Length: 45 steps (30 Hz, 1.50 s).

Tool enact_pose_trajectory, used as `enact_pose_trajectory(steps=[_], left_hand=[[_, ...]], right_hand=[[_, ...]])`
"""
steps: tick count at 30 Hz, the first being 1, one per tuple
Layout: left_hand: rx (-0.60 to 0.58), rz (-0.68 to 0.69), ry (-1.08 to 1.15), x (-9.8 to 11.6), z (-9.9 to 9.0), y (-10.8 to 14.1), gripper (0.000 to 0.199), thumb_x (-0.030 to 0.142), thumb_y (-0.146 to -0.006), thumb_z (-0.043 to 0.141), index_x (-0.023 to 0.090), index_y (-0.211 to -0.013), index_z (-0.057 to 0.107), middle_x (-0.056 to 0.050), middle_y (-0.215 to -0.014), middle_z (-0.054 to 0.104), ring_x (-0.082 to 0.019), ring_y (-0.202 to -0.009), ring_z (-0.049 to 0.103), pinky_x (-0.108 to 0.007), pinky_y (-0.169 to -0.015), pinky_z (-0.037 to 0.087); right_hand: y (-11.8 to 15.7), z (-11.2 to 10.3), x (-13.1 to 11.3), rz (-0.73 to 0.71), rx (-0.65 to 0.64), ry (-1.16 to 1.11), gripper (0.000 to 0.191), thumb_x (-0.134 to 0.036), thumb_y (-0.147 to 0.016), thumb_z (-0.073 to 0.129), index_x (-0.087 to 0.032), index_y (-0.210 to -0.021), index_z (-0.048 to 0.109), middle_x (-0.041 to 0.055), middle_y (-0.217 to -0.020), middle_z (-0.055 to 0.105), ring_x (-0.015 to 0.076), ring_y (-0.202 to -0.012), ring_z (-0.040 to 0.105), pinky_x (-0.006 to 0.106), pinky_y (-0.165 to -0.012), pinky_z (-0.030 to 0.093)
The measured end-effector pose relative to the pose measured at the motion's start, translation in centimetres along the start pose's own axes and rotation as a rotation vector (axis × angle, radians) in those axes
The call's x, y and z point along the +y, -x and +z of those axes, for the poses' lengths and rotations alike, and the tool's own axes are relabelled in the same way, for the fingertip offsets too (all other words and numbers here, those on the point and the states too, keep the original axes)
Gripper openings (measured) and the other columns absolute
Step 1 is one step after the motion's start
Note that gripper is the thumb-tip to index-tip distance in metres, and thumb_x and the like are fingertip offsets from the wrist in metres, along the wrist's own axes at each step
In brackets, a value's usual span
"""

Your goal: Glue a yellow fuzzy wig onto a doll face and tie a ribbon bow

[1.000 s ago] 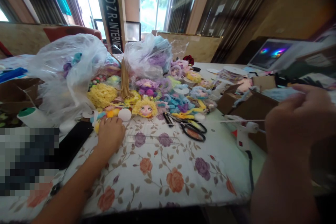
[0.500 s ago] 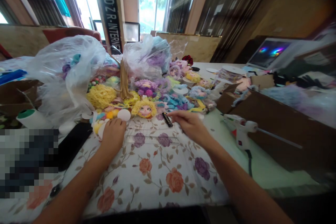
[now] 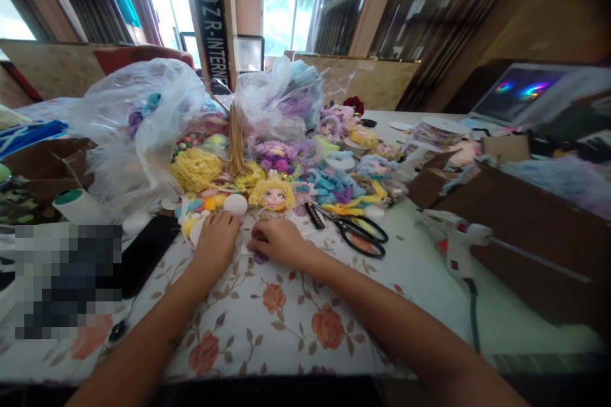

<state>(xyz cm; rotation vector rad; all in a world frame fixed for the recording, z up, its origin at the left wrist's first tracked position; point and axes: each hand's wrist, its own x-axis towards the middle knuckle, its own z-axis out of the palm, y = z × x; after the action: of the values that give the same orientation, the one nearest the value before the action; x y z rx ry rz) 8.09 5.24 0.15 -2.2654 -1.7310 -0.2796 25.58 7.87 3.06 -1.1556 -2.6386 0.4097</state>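
My left hand rests on the flowered cloth beside a white round disc, its fingers bent and pressed together. What lies under its fingertips is hidden. Close by on the right, my right hand is closed, thumb and fingers curled inward. Something pale and clear shows by its fingertips, too faint to name. Just beyond the right hand sits a doll head with curly yellow hair. A small black bar with pale marks and black-handled scissors lie right of that hand.
A pile of plush dolls and yarn fills the back, with plastic bags behind. On the left lie a black phone-like slab and a thread cone. A glue gun and a cardboard box stand right.
My right hand has moved left from the black bar to beside my left hand. The scissors, earlier hidden behind the right hand, now show. The left hand stays about where it was.
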Motion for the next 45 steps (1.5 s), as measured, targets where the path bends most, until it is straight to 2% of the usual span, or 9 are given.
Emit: enact_pose_trajectory(steps=[9, 18, 22, 27, 31, 35, 40, 43, 45], left_hand=[[0.008, 0.000, -0.082, 0.1, -0.3, 0.1, 0.024, 0.008, -0.083, 0.042, 0.014, -0.092, 0.063, -0.014, -0.093, 0.063, -0.028, -0.092, 0.056, -0.041, -0.084, 0.042], [0.002, -0.138, -0.088, 0.1, -0.4, -0.1, 0.025, 0.013, -0.083, 0.042, 0.010, -0.095, 0.064, -0.016, -0.095, 0.064, -0.031, -0.093, 0.058, -0.042, -0.087, 0.039], [0.000, -0.149, -0.093, 0.0, -0.3, -0.3, 0.025, 0.015, -0.085, 0.041, 0.010, -0.092, 0.064, -0.016, -0.093, 0.064, -0.031, -0.091, 0.058, -0.043, -0.085, 0.039], [0.024, -0.190, -0.131, -0.5, -0.1, -0.3, 0.027, 0.013, -0.084, 0.040, 0.010, -0.094, 0.064, -0.015, -0.090, 0.064, -0.032, -0.091, 0.058, -0.044, -0.086, 0.037], [0.026, -0.172, -0.119, -0.5, 0.0, -0.1, 0.028, 0.010, -0.083, 0.039, 0.011, -0.096, 0.065, -0.015, -0.092, 0.064, -0.031, -0.091, 0.058, -0.041, -0.085, 0.038], [0.113, -0.150, -0.070, -0.1, -0.4, 0.1, 0.024, 0.014, -0.082, 0.043, 0.012, -0.092, 0.065, -0.015, -0.092, 0.064, -0.030, -0.091, 0.058, -0.043, -0.087, 0.039], [0.281, -0.145, 0.024, 0.4, -1.0, 0.0, 0.023, 0.018, -0.083, 0.045, 0.011, -0.093, 0.065, -0.015, -0.090, 0.065, -0.031, -0.088, 0.058, -0.046, -0.084, 0.042], [0.426, -0.060, 0.277, 1.1, -1.5, -0.1, 0.026, 0.021, -0.087, 0.046, 0.012, -0.105, 0.063, -0.015, -0.102, 0.065, -0.028, -0.099, 0.058, -0.042, -0.088, 0.045], [0.445, 0.015, 0.517, 2.0, -2.0, -0.2, 0.027, 0.026, -0.088, 0.050, 0.015, -0.110, 0.061, -0.013, -0.109, 0.066, -0.024, -0.105, 0.058, -0.038, -0.092, 0.046]], right_hand=[[1.2, -0.1, 0.6, 0.066, -0.074, 0.170, 0.018, -0.025, -0.091, 0.049, -0.015, -0.087, 0.063, 0.0105, -0.090, 0.069, 0.0201, -0.081, 0.062, 0.027, -0.062, 0.034], [6.2, -4.3, 1.5, 0.108, -0.177, 0.196, 0.015, -0.022, -0.090, 0.049, -0.016, -0.080, 0.059, 0.0075, -0.086, 0.066, 0.0172, -0.075, 0.061, 0.025, -0.059, 0.029], [8.0, -5.9, 3.3, 0.186, -0.203, 0.234, 0.016, -0.016, -0.088, 0.048, -0.015, -0.075, 0.058, 0.0076, -0.081, 0.066, 0.0169, -0.072, 0.060, 0.026, -0.056, 0.026], [8.8, -6.2, 6.1, 0.305, -0.206, 0.242, 0.017, -0.013, -0.083, 0.050, -0.015, -0.068, 0.059, 0.0077, -0.076, 0.066, 0.0172, -0.072, 0.059, 0.025, -0.057, 0.026], [8.9, -6.4, 6.7, 0.291, -0.094, 0.095, 0.015, -0.020, -0.084, 0.053, -0.017, -0.074, 0.063, 0.0059, -0.080, 0.066, 0.0164, -0.072, 0.058, 0.024, -0.058, 0.030], [8.7, -6.7, 5.0, 0.155, 0.091, -0.169, 0.022, -0.031, -0.090, 0.048, -0.017, -0.081, 0.063, 0.0032, -0.077, 0.062, 0.0123, -0.064, 0.052, 0.023, -0.058, 0.033], [7.5, -5.4, 2.7, 0.048, -0.001, -0.653, 0.029, -0.042, -0.087, 0.052, -0.016, -0.080, 0.062, -0.0007, -0.067, 0.052, 0.0092, -0.055, 0.041, 0.023, -0.052, 0.031], [6.7, -4.2, 2.1, 0.078, -0.020, -0.813, 0.031, -0.044, -0.084, 0.057, -0.014, -0.078, 0.063, -0.0020, -0.063, 0.049, 0.0085, -0.054, 0.038, 0.023, -0.051, 0.028], [6.4, -3.6, 1.8, 0.127, 0.000, -0.909, 0.031, -0.044, -0.081, 0.060, -0.014, -0.076, 0.064, -0.0022, -0.062, 0.049, 0.0080, -0.054, 0.037, 0.022, -0.050, 0.027]])
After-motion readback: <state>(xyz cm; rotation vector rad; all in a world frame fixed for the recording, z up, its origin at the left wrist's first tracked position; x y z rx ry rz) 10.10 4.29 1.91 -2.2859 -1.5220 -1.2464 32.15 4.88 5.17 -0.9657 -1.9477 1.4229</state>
